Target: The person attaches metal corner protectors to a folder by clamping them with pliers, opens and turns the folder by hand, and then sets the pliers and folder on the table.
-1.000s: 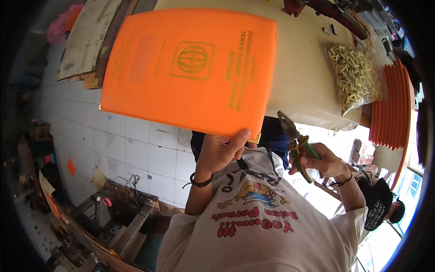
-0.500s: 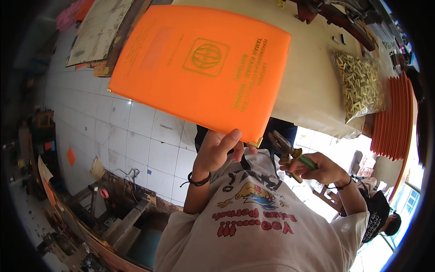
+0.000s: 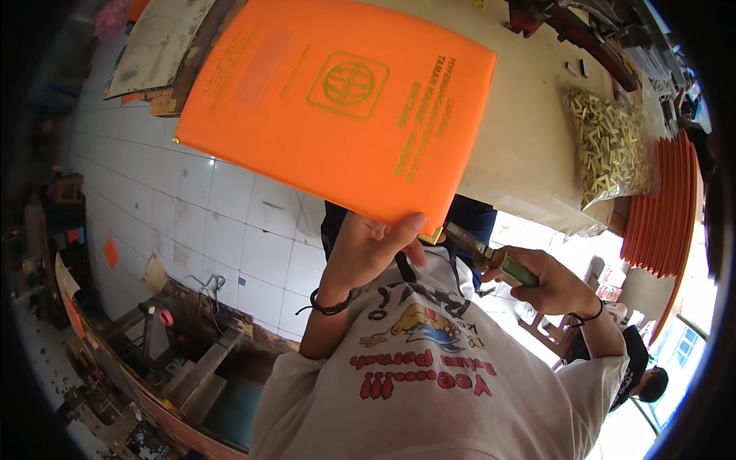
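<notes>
An orange folder cover (image 3: 307, 146) with gold printing is in my left hand (image 3: 376, 249), thumb on top near its lower corner. A brass-coloured metal corner piece (image 3: 434, 235) sits on that corner, and another metal corner (image 3: 176, 140) shows at the far left. My right hand (image 3: 540, 280) is closed round a pair of pliers (image 3: 515, 270) with green handles. The pliers' jaws (image 3: 468, 241) are right at the brass corner; whether they grip it I cannot tell.
A clear bag of brass corner pieces (image 3: 609, 146) lies on the worktable (image 3: 521, 138) at right. Beside it stands a stack of orange covers (image 3: 661, 203). A dark red metal machine part (image 3: 571, 38) is at the top right. Another person (image 3: 636, 364) is at lower right.
The pliers have moved left and up, their jaws now at the folder's metal corner and looking closer together. The folder has shifted slightly up and left.
</notes>
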Available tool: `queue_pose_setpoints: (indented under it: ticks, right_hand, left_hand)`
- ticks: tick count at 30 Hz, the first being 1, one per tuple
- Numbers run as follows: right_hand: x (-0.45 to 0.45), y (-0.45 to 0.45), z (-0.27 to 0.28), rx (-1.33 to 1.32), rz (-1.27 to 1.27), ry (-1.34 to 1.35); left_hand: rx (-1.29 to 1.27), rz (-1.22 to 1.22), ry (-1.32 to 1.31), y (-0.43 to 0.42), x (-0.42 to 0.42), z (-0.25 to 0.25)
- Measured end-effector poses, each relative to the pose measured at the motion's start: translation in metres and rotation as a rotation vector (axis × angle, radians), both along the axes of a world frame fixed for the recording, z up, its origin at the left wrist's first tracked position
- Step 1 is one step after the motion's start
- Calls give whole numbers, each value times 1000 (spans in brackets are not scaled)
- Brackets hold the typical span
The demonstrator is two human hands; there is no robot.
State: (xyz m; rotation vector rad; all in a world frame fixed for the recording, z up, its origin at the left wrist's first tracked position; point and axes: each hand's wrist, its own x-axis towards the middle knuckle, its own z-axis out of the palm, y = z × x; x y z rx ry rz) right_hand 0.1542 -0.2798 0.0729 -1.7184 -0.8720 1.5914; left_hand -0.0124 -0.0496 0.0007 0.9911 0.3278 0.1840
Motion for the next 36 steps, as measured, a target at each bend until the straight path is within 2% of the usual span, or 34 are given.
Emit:
queue_pose_setpoints:
  ticks: [7, 13, 16, 28, 36]
  right_hand:
    - [-1, 6, 8, 118, 34, -173]
    - [3, 11, 7, 177, 175, -299]
    - [-2, 17, 15, 20, 96, -187]
    - [2, 9, 9, 135, 144, -251]
    - [6, 9, 9, 78, 115, -163]
  left_hand:
    - [-68, 12, 33, -1, 0, 7]
    - [-95, 13, -37, -1, 4, 5]
    - [-96, 20, -49, -2, 4, 3]
    - [-130, -21, -41, 1, 5, 2]
    - [-172, -22, -55, 0, 3, 0]
